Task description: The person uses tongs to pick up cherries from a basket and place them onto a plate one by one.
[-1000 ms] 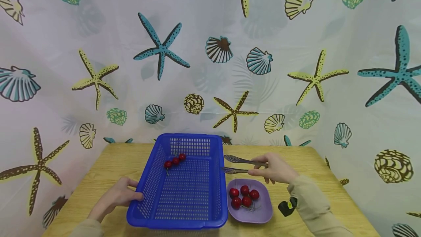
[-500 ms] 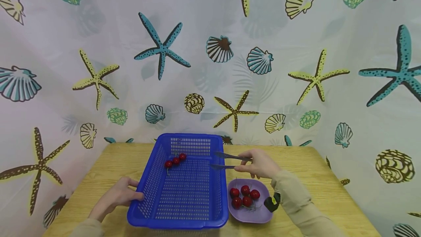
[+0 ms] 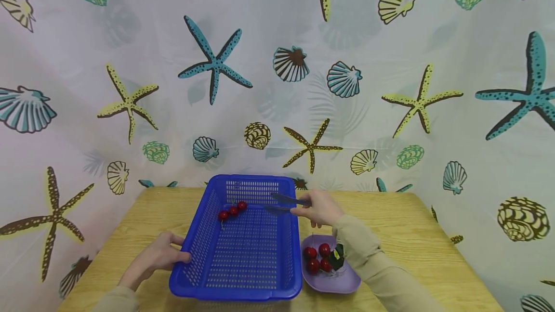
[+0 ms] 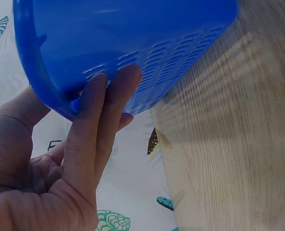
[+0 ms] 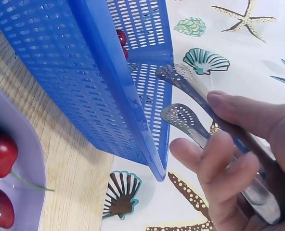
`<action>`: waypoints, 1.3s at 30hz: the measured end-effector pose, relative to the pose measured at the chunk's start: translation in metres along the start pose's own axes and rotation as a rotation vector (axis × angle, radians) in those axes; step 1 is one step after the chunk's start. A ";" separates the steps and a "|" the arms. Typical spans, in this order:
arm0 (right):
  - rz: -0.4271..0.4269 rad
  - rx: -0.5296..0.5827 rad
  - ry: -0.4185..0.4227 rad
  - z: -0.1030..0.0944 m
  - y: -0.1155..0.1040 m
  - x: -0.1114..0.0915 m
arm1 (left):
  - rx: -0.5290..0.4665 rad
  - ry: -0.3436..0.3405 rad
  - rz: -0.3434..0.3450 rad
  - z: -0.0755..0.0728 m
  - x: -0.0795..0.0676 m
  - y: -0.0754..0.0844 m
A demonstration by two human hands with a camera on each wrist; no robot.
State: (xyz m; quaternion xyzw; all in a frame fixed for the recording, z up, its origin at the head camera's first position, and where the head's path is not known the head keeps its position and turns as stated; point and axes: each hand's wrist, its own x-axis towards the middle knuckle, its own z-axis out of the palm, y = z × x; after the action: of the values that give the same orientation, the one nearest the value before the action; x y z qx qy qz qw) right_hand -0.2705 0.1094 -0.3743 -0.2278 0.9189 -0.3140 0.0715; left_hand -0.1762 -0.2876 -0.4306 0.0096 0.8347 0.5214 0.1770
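My left hand (image 3: 162,253) grips the left rim of a blue plastic basket (image 3: 177,280), thumb over the edge and fingers against the outside wall, as the left wrist view shows. My right hand (image 3: 320,207) holds metal tongs (image 5: 181,117) with perforated tips. The tips stand apart with nothing between them, over the basket's right side in the head view. Three red cherries (image 3: 233,210) with stems lie inside the basket at its back left. Below my right forearm is a purple dish (image 3: 331,284) with several more cherries (image 3: 312,266), partly covered by the wrist strap.
Everything rests on a light wooden table (image 3: 390,235). Behind it and at both sides hangs a white curtain (image 3: 260,100) printed with starfish and shells. The dish sits close beside the basket's right wall.
My right hand has moved left with the tongs, from beside the basket to over its right rim. The left hand keeps its grip, and the cherries stay where they were.
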 end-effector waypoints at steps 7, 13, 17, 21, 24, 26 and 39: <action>0.098 -0.021 0.017 0.012 -0.012 0.018 | 0.009 0.017 -0.018 0.001 0.001 0.001; 0.169 0.014 0.023 0.021 -0.020 0.034 | -0.001 0.000 0.004 0.001 0.000 0.001; 0.194 0.042 0.000 0.029 -0.022 0.044 | -0.004 -0.006 0.011 0.000 0.000 0.000; 0.232 0.065 -0.016 0.036 -0.023 0.053 | -0.004 -0.005 0.010 0.000 0.000 0.000; 0.263 0.085 -0.028 0.041 -0.022 0.061 | -0.005 -0.010 0.009 0.000 -0.001 0.000; 0.289 0.113 -0.038 0.045 -0.019 0.067 | -0.004 -0.013 0.004 0.000 -0.001 0.000; 0.411 0.261 -0.012 0.078 -0.021 0.098 | 0.013 -0.001 -0.027 -0.001 0.003 -0.001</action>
State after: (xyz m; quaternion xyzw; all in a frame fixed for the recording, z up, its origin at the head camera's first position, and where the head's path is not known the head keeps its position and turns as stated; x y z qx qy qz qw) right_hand -0.3284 0.0067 -0.4220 -0.0268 0.8972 -0.4075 0.1682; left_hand -0.1788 -0.2883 -0.4317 -0.0001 0.8381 0.5134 0.1845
